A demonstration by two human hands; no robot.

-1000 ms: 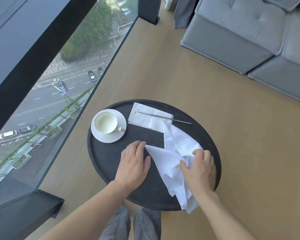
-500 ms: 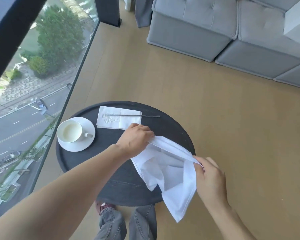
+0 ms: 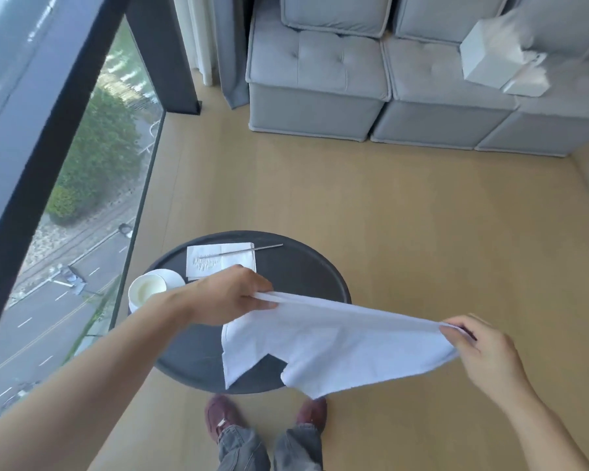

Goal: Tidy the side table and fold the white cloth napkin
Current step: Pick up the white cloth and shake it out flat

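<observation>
A pale wooden floor (image 3: 405, 212) runs from a floor-to-ceiling window (image 3: 92, 212) to a grey tufted sofa (image 3: 381, 86), and a round black side table (image 3: 306, 266) stands on it, close to the glass.

The white cloth napkin (image 3: 334, 345) is lifted clear of the side table and stretched nearly flat in the air above the table's near right part, reaching out past the table's right rim. Its top edge runs taut between the two hands, and the lower edge hangs loose in two uneven flaps in front of the table's near rim. The left hand (image 3: 228, 295) is closed on the napkin's left corner, thumb and fingers pinched on the cloth, above the middle of the table. The right hand (image 3: 480, 355) grips the right corner in the same pinch, out beyond the table's right rim and over the floor.

On the table's far side lies a white paper napkin (image 3: 218, 261) with a thin metal utensil (image 3: 252, 249) resting across it; which kind of utensil it is cannot be told. At the table's left rim a white cup (image 3: 147, 290) sits on a white saucer (image 3: 172, 277), partly hidden by the left forearm.

Below the table's near rim are two dark red shoes (image 3: 221, 414) and grey trouser legs (image 3: 242, 450). Far beyond the table, a white box (image 3: 487, 62) sits on the sofa's right part, blurred.
</observation>
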